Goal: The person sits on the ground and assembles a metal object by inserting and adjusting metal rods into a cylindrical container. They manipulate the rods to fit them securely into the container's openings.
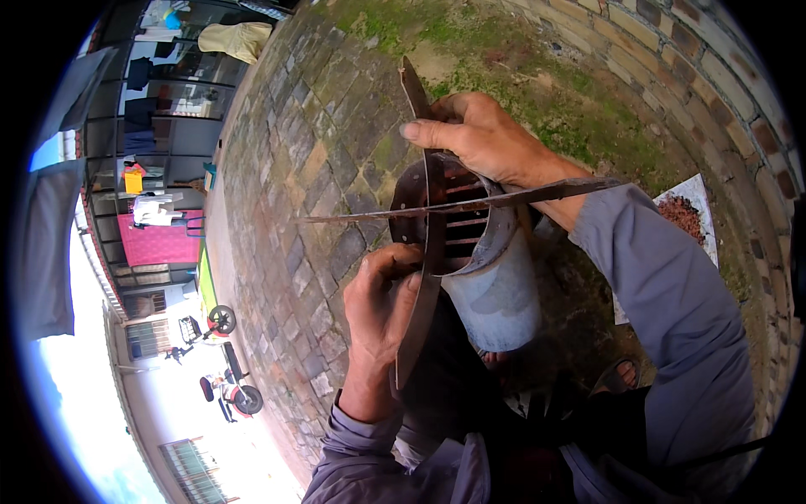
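Observation:
Two thin, flat, rust-brown strips [435, 189] cross each other in front of me, apparently metal. My left hand [374, 315] pinches the lower part of the upright strip between thumb and fingers. Near its upper end, my right hand [483, 139] grips the same strip, thumb laid across it. The other strip runs sideways and passes in front of my right wrist. Just behind the cross is a pale blue-grey, bucket-like cylinder [499, 294], its rusty mouth facing up with dark slotted bars inside. Whether the strips touch its rim, I cannot tell.
Mossy paving [285, 185] spreads around, bounded by a curved-looking brick wall [722, 67] at the right. A white sheet [703, 189] bearing reddish-brown bits lies beside my right sleeve. My sandalled foot [623, 375] is below. Motorbikes [231, 391] and hanging laundry [155, 210] are at the left.

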Demonstrator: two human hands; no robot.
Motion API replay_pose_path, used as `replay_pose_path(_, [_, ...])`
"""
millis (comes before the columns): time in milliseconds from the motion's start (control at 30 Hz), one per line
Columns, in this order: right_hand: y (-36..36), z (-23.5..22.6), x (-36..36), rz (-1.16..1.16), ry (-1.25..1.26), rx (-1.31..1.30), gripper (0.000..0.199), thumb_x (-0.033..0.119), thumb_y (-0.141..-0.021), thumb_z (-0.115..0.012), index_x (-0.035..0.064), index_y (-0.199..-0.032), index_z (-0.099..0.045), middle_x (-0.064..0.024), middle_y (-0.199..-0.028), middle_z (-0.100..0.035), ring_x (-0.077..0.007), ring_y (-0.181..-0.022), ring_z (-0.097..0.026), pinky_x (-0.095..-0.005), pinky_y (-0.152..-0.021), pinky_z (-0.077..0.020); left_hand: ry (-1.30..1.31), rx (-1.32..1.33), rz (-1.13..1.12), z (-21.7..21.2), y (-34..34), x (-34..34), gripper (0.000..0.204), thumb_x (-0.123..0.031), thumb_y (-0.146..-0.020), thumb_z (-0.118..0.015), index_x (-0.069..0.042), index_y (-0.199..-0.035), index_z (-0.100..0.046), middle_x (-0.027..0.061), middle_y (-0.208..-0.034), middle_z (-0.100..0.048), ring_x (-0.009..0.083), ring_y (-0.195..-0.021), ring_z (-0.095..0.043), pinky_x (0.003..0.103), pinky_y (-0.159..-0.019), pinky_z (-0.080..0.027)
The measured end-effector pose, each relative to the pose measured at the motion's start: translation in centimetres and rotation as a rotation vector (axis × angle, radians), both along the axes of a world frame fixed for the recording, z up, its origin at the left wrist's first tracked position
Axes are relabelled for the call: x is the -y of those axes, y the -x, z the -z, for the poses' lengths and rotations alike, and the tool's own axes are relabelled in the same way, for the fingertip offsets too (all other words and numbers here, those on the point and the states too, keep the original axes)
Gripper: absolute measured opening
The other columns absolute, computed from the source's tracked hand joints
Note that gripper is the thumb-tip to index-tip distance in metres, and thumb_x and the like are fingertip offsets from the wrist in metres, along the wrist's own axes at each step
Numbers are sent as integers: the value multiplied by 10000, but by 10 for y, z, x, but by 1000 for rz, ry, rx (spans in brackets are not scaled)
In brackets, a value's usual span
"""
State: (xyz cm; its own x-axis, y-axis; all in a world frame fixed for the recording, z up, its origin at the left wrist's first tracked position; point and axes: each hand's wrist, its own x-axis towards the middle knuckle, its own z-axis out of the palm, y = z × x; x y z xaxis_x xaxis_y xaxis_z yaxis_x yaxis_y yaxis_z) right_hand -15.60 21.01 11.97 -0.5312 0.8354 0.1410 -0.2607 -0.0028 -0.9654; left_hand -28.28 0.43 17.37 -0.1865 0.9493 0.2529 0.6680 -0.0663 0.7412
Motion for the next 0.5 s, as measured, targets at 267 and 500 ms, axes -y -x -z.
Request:
replay_pose_path(267, [0,-13,3,6,69,-39,339,288,-812,-727,-49,-826,-686,-48,-657,-605,-145,-589,-550,-337,-553,-435,2,-184,201,-11,0,-8,410,-43,-743,-763,-10,-1127,-624,157,-1021,-672,248,-890,-667,318,-799,-522])
replay_pose_path(500, [-8,-20,7,-46,-52,-61,352,292,-857,-688,-56,-909,-678,-61,-730,-615,-136,-643,-564,-317,-566,-443,-40,-472,191,-13,-15,-11,525,-83,-664,-860,-32,-1128,-621,136,-935,-656,299,-817,-658,348,-729,-532])
